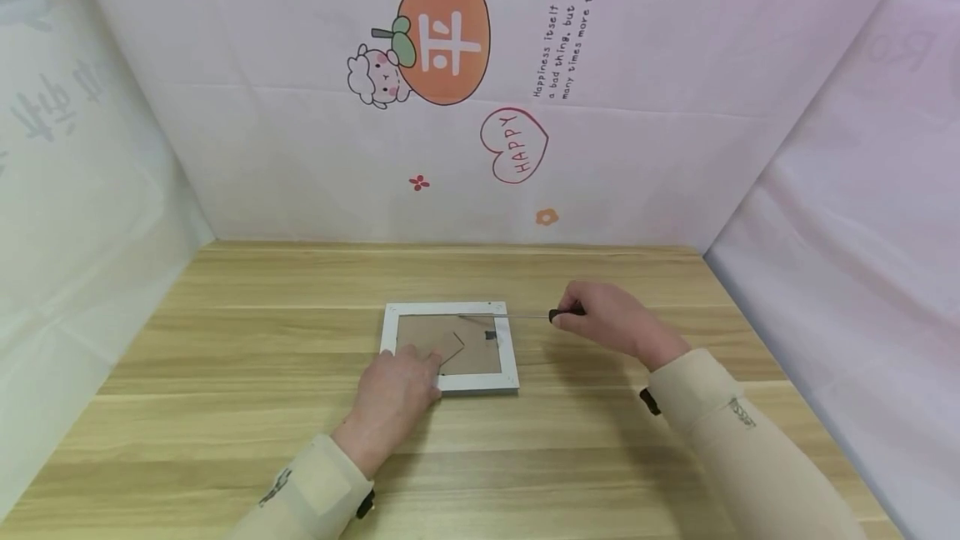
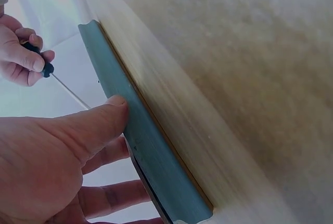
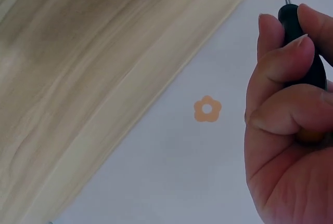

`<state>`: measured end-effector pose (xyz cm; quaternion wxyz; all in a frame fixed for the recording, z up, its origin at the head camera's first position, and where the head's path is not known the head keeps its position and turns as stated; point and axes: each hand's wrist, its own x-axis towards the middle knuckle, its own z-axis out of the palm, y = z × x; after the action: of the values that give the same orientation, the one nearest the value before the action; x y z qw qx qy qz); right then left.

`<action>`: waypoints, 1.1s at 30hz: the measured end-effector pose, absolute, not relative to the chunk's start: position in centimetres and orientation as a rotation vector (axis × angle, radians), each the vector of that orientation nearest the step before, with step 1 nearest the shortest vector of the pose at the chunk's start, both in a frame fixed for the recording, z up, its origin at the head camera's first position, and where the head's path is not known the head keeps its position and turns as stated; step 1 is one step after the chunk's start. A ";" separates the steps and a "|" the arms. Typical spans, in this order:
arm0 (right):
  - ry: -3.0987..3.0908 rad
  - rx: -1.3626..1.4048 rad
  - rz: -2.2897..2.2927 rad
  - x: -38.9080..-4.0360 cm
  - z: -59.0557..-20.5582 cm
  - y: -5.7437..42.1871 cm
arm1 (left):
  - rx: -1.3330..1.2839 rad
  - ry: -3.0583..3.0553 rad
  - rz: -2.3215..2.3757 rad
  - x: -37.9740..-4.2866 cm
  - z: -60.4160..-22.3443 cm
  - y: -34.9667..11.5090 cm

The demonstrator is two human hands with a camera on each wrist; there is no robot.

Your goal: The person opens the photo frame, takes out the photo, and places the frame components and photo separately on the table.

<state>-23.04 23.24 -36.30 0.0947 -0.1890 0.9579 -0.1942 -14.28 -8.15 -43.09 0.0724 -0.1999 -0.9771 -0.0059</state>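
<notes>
A white picture frame (image 1: 510, 361) lies back up on the table, its brown backing board (image 1: 427, 332) showing. Across its near left part rests my left hand (image 1: 395, 394), fingers over the back. The left wrist view shows the thumb (image 2: 112, 112) pressed on the frame's blue-grey side (image 2: 151, 146). My right hand (image 1: 611, 322) grips a screwdriver by its dark handle (image 3: 290, 18). Its thin metal shaft (image 1: 525, 317) runs left over the frame, the tip near the far inner edge of the backing. A small dark tab (image 1: 491, 335) sits at the backing's right side.
The wood-grain table (image 1: 262, 340) meets a white printed cloth (image 1: 300, 165) at its far edge. Further cloth stands along the left and right sides.
</notes>
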 end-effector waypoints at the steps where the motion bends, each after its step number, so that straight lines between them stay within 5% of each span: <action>1: 2.854 -0.557 -0.563 -22.7 -36.4 23.2 | -0.601 -2.934 -0.017 -14.3 -43.1 -8.1; 14: 3.163 -0.753 -0.310 -17.9 -39.0 22.2 | -0.590 -2.944 -0.013 -14.1 -43.1 -8.1; 33: 3.189 -0.832 -0.439 -16.9 -39.1 21.2 | -0.597 -2.926 -0.011 -14.1 -43.2 -8.3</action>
<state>-16.89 21.17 -39.09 -0.0916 -0.2492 0.9551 -0.1313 -14.13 -8.27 -43.20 0.0777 -0.1995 -0.9768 -0.0037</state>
